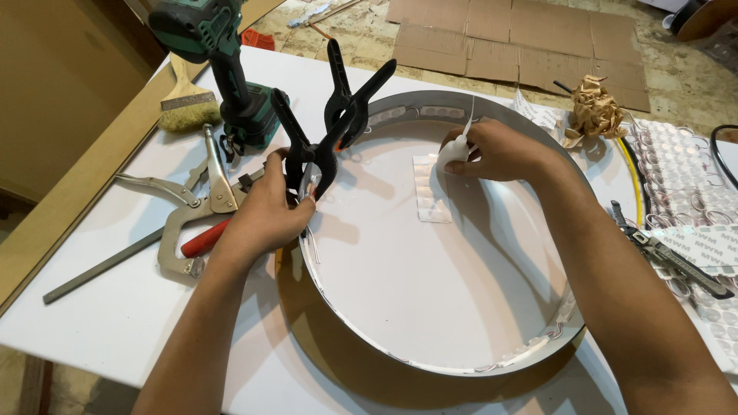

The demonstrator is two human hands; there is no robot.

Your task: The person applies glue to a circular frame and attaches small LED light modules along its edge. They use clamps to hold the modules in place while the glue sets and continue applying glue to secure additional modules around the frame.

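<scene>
Our left hand (pixel 269 211) grips a black spring clamp (pixel 304 150) at the metal ring's (pixel 492 367) nine o'clock; our right hand (pixel 500 150) pinches a white glue nozzle (pixel 453 152) at twelve.

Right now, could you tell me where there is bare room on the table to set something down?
Bare tabletop lies near the front edge, between the metal bar and the round tray. Behind it, locking pliers, drill and brush crowd the left; module sheets crowd the right.

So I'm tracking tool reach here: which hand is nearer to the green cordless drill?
Left. The left hand grips a black spring clamp on the ring's rim, just below the green cordless drill; the right hand is inside the ring, farther away.
</scene>
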